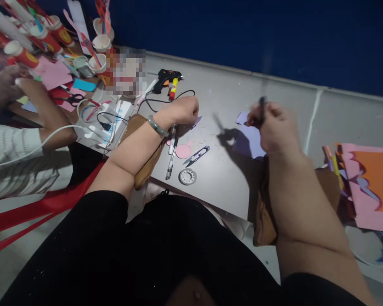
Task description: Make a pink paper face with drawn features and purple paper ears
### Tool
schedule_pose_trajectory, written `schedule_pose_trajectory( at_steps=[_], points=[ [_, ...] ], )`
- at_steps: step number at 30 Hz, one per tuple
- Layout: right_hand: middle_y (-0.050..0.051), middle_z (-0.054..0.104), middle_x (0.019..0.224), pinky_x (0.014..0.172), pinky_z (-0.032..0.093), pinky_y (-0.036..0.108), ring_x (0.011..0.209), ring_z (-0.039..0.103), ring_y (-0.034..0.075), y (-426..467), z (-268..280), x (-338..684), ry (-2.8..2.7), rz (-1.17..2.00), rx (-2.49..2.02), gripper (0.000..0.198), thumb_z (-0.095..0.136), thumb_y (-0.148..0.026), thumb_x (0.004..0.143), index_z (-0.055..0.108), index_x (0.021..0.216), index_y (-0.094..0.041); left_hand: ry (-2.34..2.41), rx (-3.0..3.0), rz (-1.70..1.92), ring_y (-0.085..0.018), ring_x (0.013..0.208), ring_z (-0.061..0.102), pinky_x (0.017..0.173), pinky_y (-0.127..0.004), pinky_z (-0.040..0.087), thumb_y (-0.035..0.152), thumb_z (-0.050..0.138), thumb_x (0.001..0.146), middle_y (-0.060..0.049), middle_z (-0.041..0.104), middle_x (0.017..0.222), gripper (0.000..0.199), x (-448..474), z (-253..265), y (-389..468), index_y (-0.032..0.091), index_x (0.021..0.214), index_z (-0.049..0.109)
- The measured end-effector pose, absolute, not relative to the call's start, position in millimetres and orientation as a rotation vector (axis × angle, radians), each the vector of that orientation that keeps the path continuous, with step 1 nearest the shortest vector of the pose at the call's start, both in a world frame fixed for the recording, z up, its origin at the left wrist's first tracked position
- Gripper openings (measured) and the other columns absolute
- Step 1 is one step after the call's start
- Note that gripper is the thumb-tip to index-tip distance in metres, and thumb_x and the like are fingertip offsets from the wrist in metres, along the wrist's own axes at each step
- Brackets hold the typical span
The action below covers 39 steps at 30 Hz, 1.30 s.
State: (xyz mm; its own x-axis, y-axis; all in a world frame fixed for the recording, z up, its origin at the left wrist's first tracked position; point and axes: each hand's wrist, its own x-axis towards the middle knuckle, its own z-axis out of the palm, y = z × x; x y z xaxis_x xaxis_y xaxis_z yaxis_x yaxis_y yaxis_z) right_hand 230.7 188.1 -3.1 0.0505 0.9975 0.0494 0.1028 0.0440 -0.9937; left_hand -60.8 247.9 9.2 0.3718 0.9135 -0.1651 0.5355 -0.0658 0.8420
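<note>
My left hand [187,110] is closed in a pinch low over the grey table, and a small purple paper piece [196,122] shows at its fingertips. Raised at the right, my right hand [277,125] grips a dark-handled tool [262,108]; its thin upper part is smeared by motion, so I cannot tell its kind. Below that hand lies a sheet of purple paper [247,138], partly hidden by it. Between my arms are a pink paper circle [183,151], thread snips [197,156], a roll of tape [187,176] and a clear pen [171,159].
A black hot glue gun [166,78] and a glue stick [173,88] lie farther back. Paper cups [98,61], scissors [73,99] and cables stand or lie at left, near another person's arm [52,104]. Pink and orange craft paper [347,170] is at right.
</note>
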Motion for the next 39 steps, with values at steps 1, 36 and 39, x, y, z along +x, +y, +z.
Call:
schedule_pose_trajectory(
  at_steps=[1,36,39],
  points=[
    [-0.003,0.054,0.068,0.070,0.046,0.036,0.064,0.054,0.010,196.0,-5.0,237.0,-1.146,1.126,-1.302,0.054,0.074,-0.061,0.106,0.048,0.075,-0.026,1.363,1.816,0.421,-0.027,0.097,0.072,0.101,-0.035,0.055,-0.004,0.077,0.055,0.000,0.052,0.054,0.031,-61.8,13.2,248.7,0.023,0.049,0.063],
    [-0.003,0.037,0.074,0.059,0.027,0.027,0.065,0.039,0.013,196.8,34.1,199.9,-0.344,0.886,-1.173,0.061,0.035,-0.040,0.125,0.039,0.065,-0.025,1.652,2.351,-0.624,-0.034,0.143,0.073,0.132,-0.045,0.045,0.015,0.087,0.086,-0.017,0.084,0.135,0.060,-36.2,64.5,230.4,0.008,0.145,0.076],
    [-0.003,0.038,0.073,0.060,0.028,0.027,0.064,0.039,0.013,196.3,32.0,200.6,-0.357,0.875,-1.195,0.061,0.037,-0.039,0.124,0.039,0.065,-0.025,1.654,2.354,-0.634,-0.033,0.142,0.073,0.131,-0.045,0.047,0.014,0.088,0.085,-0.015,0.082,0.138,0.059,-35.6,62.4,231.6,0.011,0.143,0.076]
  ],
)
